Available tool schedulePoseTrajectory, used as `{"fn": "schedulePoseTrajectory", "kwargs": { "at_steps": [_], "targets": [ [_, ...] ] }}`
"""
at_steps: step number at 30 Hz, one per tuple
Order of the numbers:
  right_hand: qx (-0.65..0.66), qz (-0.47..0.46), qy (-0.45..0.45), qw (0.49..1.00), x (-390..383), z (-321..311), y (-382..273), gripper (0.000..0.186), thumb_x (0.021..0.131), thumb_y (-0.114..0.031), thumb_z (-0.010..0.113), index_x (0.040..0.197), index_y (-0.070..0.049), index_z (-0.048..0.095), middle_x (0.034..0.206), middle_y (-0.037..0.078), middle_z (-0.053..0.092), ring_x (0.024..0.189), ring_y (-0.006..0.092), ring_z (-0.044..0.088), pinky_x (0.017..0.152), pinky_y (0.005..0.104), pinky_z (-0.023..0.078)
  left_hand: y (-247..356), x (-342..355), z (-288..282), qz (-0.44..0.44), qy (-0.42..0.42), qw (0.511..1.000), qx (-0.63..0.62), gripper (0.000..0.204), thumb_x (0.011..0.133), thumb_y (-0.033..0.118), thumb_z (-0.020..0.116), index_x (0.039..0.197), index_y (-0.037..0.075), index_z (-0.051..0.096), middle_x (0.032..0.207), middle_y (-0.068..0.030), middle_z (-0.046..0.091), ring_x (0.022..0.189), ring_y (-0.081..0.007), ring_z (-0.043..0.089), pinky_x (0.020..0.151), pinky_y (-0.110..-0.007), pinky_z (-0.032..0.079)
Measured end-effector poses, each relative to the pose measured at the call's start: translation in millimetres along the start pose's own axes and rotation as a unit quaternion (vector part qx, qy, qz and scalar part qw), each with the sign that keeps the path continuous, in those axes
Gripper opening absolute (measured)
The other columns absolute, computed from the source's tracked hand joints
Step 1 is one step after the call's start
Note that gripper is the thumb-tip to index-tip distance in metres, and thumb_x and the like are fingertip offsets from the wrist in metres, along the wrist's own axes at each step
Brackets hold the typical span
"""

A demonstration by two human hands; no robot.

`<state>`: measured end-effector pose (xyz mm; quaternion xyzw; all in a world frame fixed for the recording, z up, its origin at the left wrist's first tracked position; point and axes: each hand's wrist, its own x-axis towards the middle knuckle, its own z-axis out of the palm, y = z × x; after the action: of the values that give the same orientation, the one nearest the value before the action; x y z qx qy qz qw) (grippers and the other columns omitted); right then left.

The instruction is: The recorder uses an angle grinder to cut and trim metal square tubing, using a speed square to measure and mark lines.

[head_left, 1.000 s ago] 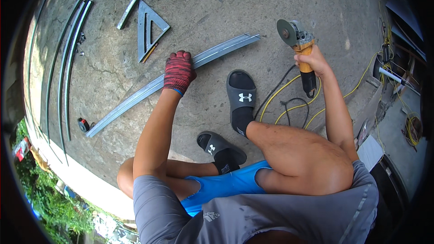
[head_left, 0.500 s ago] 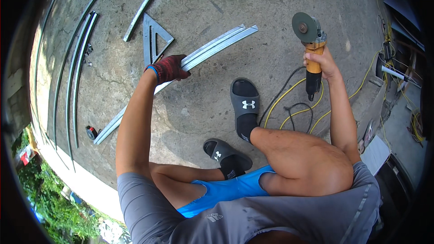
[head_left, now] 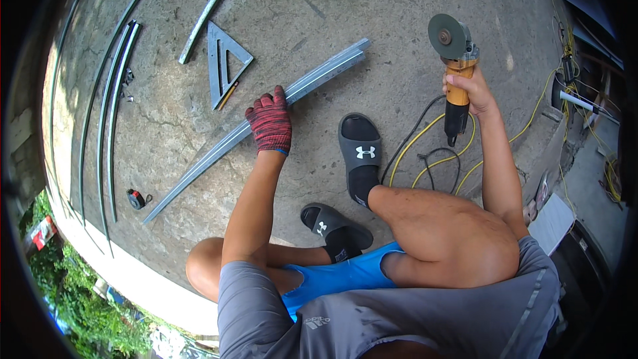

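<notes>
My left hand (head_left: 270, 121), in a red and black knit glove, lies back up across two long silver metal channels (head_left: 206, 162). Its fingers stretch over their far edge, slightly apart. The channels sit side by side on the concrete, slanting from near left to far right; the glove hides part of them. Bare, my right hand (head_left: 473, 90) is wrapped round the yellow and black body of an angle grinder (head_left: 458, 101). The tool stands upright in the grip, its dark disc (head_left: 446, 36) at the top, away from the channels.
A grey speed square (head_left: 216, 66) and a pencil (head_left: 228, 96) lie beyond my left hand, near a short metal channel (head_left: 207, 16). Long metal strips (head_left: 106, 119) and a tape measure (head_left: 136, 199) lie left. Yellow and black cords (head_left: 425, 136) loop near my sandalled foot (head_left: 360, 153).
My left hand has let the lifted channels down and turned over to rest on top of them. Their far ends have shifted slightly left. The grinder has barely moved.
</notes>
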<state>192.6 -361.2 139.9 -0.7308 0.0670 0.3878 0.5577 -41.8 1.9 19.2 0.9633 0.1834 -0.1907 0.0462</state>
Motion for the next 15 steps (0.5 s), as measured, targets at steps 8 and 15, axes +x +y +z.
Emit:
{"fn": "schedulePoseTrajectory", "kwargs": {
  "at_steps": [8, 15],
  "targets": [
    [0.005, -0.014, -0.007, 1.0, -4, 3, 0, 0.048, 0.076, -0.013, 0.074, 0.118, 0.0, 0.054, 0.087, 0.008, 0.062, 0.074, 0.0168, 0.064, 0.068, 0.0308, 0.054, 1, -6, 28, -0.045, 0.048, 0.997, -0.051, 0.05, 0.094, 0.017, 0.049, 0.143, 0.02, 0.046, 0.131, -0.0158, 0.054, 0.119, -0.032, 0.052, 0.102, -0.055, 0.034],
    [0.008, -0.016, 0.002, 1.0, -2, 8, 3, 0.047, 0.076, -0.013, 0.074, 0.117, 0.0, 0.054, 0.086, 0.008, 0.063, 0.073, 0.0167, 0.064, 0.068, 0.0313, 0.054, -42, -26, 37, 0.058, 0.103, 0.991, -0.068, 0.045, 0.09, 0.014, 0.058, 0.134, 0.017, 0.053, 0.124, -0.0163, 0.057, 0.115, -0.0342, 0.054, 0.098, -0.049, 0.041]
  ]
}}
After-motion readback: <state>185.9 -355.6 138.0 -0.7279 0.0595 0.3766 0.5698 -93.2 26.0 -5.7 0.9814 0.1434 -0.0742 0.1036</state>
